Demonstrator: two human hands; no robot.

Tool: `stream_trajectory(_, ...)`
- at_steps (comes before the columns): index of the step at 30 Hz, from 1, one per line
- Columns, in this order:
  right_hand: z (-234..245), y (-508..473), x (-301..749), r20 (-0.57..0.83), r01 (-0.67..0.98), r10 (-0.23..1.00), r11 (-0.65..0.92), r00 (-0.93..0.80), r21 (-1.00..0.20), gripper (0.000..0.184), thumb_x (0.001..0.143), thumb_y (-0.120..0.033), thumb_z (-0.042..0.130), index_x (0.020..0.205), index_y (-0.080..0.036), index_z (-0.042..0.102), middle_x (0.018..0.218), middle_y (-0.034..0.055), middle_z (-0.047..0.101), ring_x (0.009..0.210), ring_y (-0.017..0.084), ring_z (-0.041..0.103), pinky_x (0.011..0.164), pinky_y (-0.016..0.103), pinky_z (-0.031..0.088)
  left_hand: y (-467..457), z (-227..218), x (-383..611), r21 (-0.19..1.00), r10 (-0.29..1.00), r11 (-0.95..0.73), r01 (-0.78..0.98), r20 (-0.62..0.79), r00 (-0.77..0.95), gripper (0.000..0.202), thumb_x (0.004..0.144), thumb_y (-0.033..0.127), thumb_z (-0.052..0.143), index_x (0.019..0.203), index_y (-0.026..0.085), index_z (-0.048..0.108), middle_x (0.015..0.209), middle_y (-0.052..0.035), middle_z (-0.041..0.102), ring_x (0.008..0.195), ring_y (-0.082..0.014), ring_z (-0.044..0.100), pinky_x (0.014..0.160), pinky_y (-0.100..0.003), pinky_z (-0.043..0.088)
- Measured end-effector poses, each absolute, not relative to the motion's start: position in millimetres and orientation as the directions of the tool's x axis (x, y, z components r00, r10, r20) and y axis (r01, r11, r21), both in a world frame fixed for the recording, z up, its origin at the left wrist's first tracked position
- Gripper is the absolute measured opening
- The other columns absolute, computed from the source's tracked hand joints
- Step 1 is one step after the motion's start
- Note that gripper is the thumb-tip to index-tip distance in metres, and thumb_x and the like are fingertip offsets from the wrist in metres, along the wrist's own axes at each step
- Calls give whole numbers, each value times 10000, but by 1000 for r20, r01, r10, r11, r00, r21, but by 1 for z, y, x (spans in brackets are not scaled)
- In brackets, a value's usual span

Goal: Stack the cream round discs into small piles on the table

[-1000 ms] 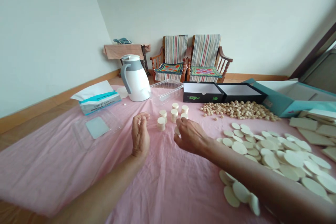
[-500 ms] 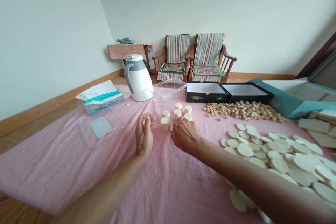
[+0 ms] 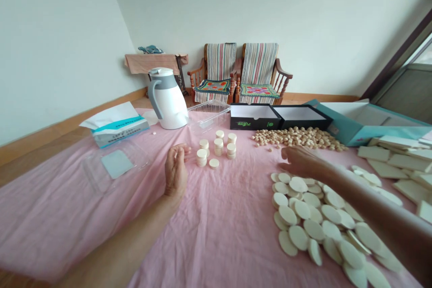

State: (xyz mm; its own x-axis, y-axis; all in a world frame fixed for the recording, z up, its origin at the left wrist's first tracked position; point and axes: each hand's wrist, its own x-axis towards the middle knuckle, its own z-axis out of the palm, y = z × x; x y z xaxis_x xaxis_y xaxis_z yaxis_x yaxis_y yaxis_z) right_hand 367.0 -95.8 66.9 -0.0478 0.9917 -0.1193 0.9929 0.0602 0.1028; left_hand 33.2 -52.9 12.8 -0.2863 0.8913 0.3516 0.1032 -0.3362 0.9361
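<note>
Several short stacks of pale round wooden discs (image 3: 218, 146) stand grouped on the pink cloth. One low disc (image 3: 213, 163) lies at the front of the group. Beside the stacks, to their left, my left hand (image 3: 176, 171) rests on its edge with fingers loosely bent and nothing in it. My right hand (image 3: 299, 161) hovers past the far edge of a spread pile of loose wooden discs (image 3: 313, 229). Its fingers point left, slightly apart, and I see nothing in them. A heap of small round wooden beads (image 3: 300, 137) lies just beyond that hand.
Along the back are a white thermos jug (image 3: 170, 103), a clear plastic tray (image 3: 211, 117), black open boxes (image 3: 254, 119) and a blue box (image 3: 374, 121). On the left sit a tissue pack (image 3: 118, 126) and a clear container (image 3: 116, 164). Square wooden pieces (image 3: 401, 162) are heaped at right.
My right hand has left the disc stacks and swung right to the loose disc pile, uncovering the front disc. My left hand stays beside the stacks. The view has turned slightly right.
</note>
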Motion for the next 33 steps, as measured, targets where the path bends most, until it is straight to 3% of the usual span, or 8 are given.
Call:
stream_trajectory(4, 51, -100, 371, -104, 998, 994, 43, -38, 47, 199, 760, -276, 495, 826, -141, 625, 855, 119, 645, 826, 224, 585, 651, 280, 370, -52, 13, 33, 937, 893, -333, 104, 349, -284, 292, 865, 437, 437, 917, 178, 560, 936, -45, 615, 886, -165, 579, 761, -274, 455)
stream_trajectory(8, 54, -99, 359, 8, 998, 998, 67, -67, -16, 136, 741, -236, 503, 740, -147, 605, 770, 94, 613, 712, 190, 556, 628, 278, 363, -52, 14, 34, 940, 892, -329, 95, 342, -295, 268, 862, 412, 442, 898, 175, 564, 920, -43, 613, 881, -167, 578, 756, -273, 456)
stream_trajectory(13, 73, -102, 295, 242, 879, 903, 411, -356, -241, 111, 788, -212, 513, 827, -173, 610, 816, 57, 589, 731, 153, 528, 676, 260, 375, -55, 14, 34, 939, 898, -327, 104, 343, -275, 257, 867, 397, 434, 900, 180, 568, 939, -39, 608, 893, -163, 578, 767, -273, 457)
stream_trajectory(17, 70, -99, 239, 323, 802, 812, 562, -487, -203, 95, 791, -154, 515, 853, -158, 587, 825, 65, 586, 792, 176, 506, 726, 283, 369, -55, 14, 34, 942, 899, -321, 94, 335, -282, 269, 859, 413, 439, 901, 181, 568, 926, -41, 609, 890, -168, 579, 743, -274, 468)
stream_trajectory(21, 57, -84, 209, 330, 802, 804, 569, -495, -182, 134, 763, -91, 502, 882, -142, 538, 877, 84, 590, 821, 190, 499, 719, 288, 374, -55, 14, 34, 942, 899, -322, 99, 337, -279, 285, 856, 430, 440, 905, 180, 571, 924, -42, 610, 874, -168, 584, 736, -278, 470)
stream_trajectory(26, 43, -65, 196, 318, 792, 821, 555, -473, -254, 208, 750, -48, 471, 943, -121, 501, 910, 107, 596, 859, 196, 528, 738, 297, 395, -57, 14, 34, 942, 902, -324, 93, 337, -271, 276, 866, 419, 438, 919, 180, 566, 938, -45, 605, 896, -170, 580, 767, -288, 467)
stream_trajectory(33, 49, -72, 209, 378, 751, 802, 581, -462, -315, 230, 778, -90, 496, 1004, -129, 514, 967, 113, 602, 910, 203, 547, 775, 307, 418, -58, 15, 33, 942, 907, -316, 115, 335, -253, 289, 870, 427, 425, 916, 182, 571, 918, -47, 613, 877, -170, 583, 772, -293, 463)
